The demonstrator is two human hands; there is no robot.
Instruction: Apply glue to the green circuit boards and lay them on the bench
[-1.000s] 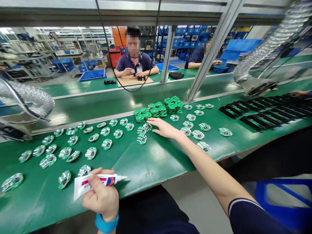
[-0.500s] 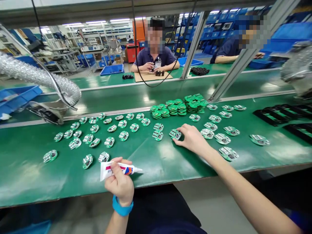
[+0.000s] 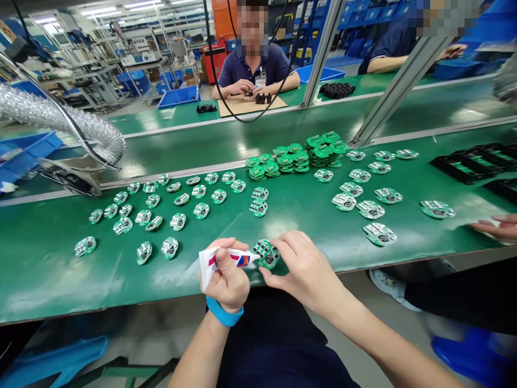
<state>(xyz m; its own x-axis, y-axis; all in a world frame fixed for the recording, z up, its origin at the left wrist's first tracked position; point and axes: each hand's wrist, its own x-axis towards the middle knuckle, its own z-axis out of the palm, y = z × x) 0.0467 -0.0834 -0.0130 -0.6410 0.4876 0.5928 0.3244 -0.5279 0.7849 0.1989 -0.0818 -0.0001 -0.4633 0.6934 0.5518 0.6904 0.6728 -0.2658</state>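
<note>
Strip lights [image 3: 121,8] run across the ceiling above white metal shelving [image 3: 81,59], an orange cabinet [image 3: 223,19] and blue storage racks [image 3: 313,32], with a grey floor [image 3: 141,328] below the long green bench [image 3: 48,280].

An electronics assembly factory: a long green-topped desk [image 3: 40,280] carries rows of small round green circuit boards [image 3: 218,196], with a silver ribbed flexible duct [image 3: 72,121] at its far edge and blue plastic bins [image 3: 178,97] on the floor beyond it.

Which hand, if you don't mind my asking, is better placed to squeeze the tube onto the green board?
Your left hand, I'd say: it grips the tube, whose nozzle sits right at the board, while your right hand is busy holding that board.
</note>
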